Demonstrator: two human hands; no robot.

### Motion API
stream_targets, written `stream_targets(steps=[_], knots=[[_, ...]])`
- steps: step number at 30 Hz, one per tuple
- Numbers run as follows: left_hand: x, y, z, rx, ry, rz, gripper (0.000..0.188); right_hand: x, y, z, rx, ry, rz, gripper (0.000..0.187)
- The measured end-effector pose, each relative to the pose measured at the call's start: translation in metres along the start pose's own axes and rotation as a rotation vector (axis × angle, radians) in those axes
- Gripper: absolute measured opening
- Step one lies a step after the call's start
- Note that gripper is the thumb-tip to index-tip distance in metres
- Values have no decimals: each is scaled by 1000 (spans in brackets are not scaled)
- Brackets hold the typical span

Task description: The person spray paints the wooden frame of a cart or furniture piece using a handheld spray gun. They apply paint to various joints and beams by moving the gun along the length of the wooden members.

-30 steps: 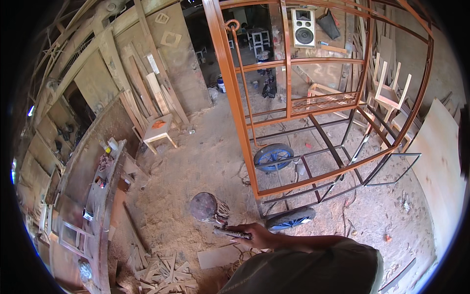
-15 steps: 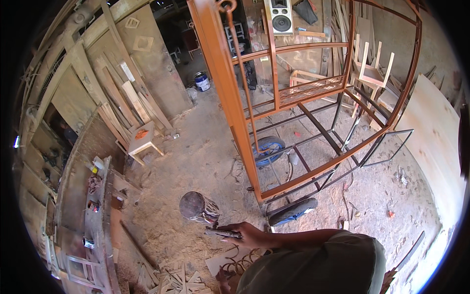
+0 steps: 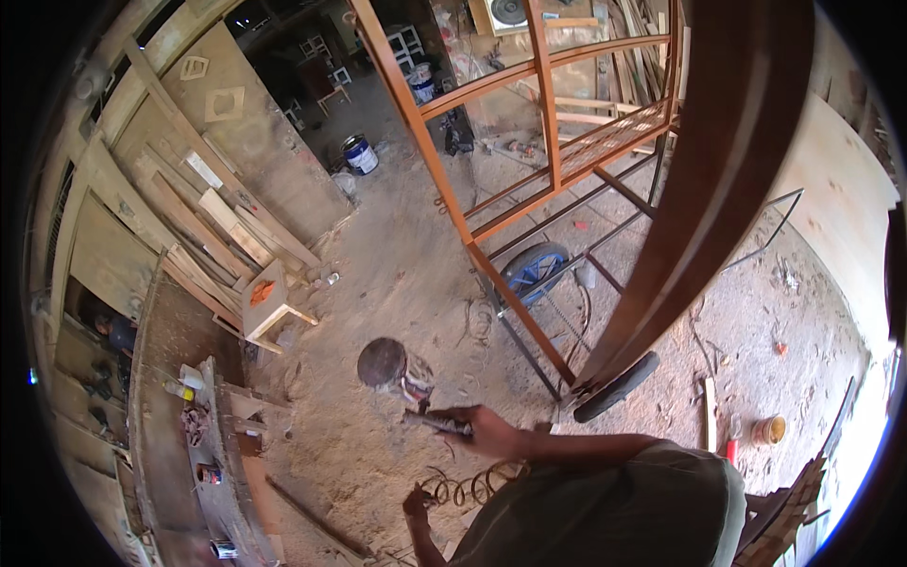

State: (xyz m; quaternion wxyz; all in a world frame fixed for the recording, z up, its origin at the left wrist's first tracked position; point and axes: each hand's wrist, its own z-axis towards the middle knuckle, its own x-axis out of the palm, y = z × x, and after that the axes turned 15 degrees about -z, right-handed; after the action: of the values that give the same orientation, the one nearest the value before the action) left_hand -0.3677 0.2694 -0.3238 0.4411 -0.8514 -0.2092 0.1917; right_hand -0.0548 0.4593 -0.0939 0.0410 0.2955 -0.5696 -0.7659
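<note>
In my right hand [image 3: 487,433] is a spray gun [image 3: 439,421], the fingers closed round its body. A dark, paint-stained round cup [image 3: 383,364] sits at the gun's far end, out over the floor. My left hand [image 3: 416,503] is lower and nearer, closed at the end of a coiled brown air hose [image 3: 463,489]. Part of the hose is hidden behind my dark sleeve [image 3: 605,510]. Ahead and to the right stands a tall orange-brown painted frame [image 3: 551,123]. Its broad near post [image 3: 699,180] rises close to me, apart from both hands.
A wheel with a blue cover [image 3: 534,274] and a dark tyre [image 3: 619,389] lie by the frame's base. A small wooden stool [image 3: 269,302], leaning boards [image 3: 217,227] and a cluttered bench [image 3: 203,454] line the left. An open tin [image 3: 768,431] stands right; sawdust covers the floor.
My view has shifted, and the frame's broad post now looms large on the right. The spray gun stays in my right hand. A tin and a red-handled thing have come into sight at right.
</note>
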Motion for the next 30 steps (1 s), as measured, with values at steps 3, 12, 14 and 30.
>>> stream_targets(steps=[3, 12, 14, 30], knots=[[-32, -24, 55, 27, 76, -78, 43, 3, 3, 37, -1, -84, -45, 45], [-5, -138, 152, 140, 273, -6, 29, 37, -13, 121, 134, -384, -125, 41], [-6, -156, 186, 152, 349, 63, 35, 50, -18, 141, 165, -499, -165, 42], [-28, -382, 395, 155, 991, 679, 25, 98, -38, 209, 682, -1340, -216, 36]])
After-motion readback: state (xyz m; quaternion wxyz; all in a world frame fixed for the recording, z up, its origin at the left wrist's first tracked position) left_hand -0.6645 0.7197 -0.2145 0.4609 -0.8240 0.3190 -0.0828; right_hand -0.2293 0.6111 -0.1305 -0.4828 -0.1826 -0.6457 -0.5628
